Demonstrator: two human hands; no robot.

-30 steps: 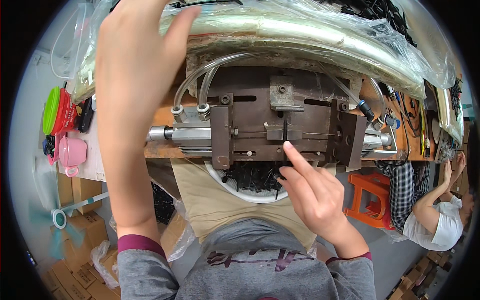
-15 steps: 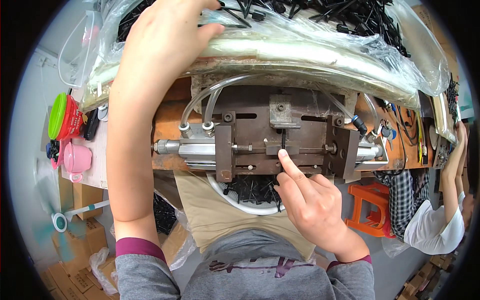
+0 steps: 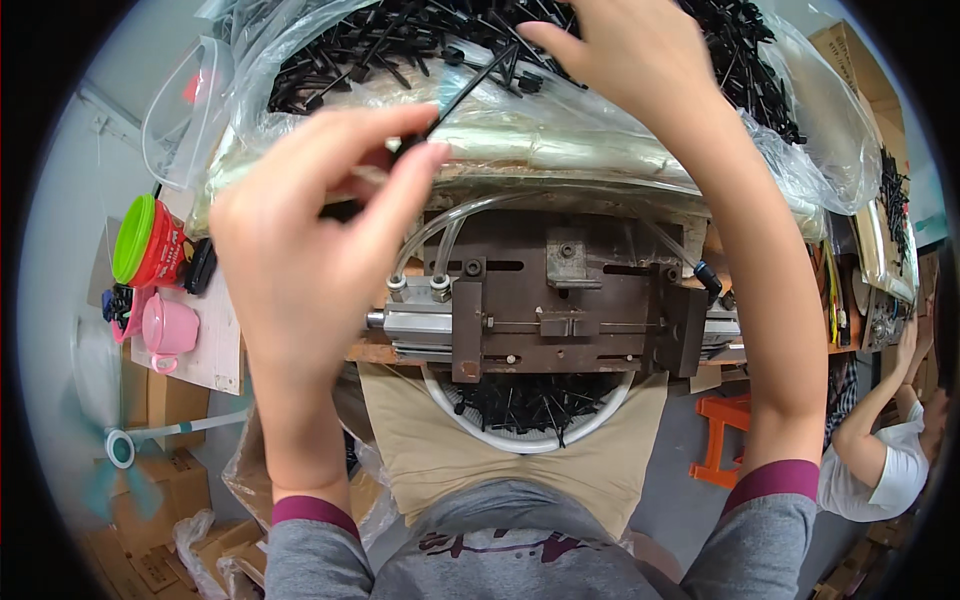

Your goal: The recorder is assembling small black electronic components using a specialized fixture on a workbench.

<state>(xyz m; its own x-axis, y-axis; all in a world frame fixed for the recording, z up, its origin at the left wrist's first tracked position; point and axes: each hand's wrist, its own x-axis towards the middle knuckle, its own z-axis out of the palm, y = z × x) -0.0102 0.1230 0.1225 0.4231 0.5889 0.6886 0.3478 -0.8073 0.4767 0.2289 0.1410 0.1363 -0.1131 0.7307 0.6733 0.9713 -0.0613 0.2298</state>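
Up from the metal fixture goes the right hand, now over the heap of black pieces in the clear plastic bag; its thumb is spread wide, its fingers run past the top edge, so whether that grip has closed on anything I cannot tell; and look at the left hand, drawn back toward the body, its grip pinching a slim black piece between thumb and fingers, the far end slanting up to the right over the bag's near edge; below, the fixture sits on the wooden table; nearer the body, a white basin holds more dark parts at the lap; off left, a pink cup.
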